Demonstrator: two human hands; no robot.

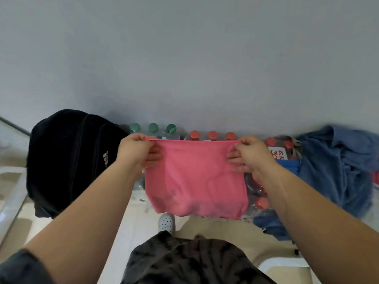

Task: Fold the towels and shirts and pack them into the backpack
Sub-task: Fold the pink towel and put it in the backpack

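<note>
You pinch the pink towel (194, 179) by its top corners, left hand (137, 150) and right hand (251, 154) spread apart, so it hangs flat for folding, the black backpack (69, 160) waiting at your left

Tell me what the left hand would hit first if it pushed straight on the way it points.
Probably the green-capped bottles, which stand just beyond the left hand as it holds the pink towel by a top corner; behind them is the wall. Depth is unclear from this single view.
</note>
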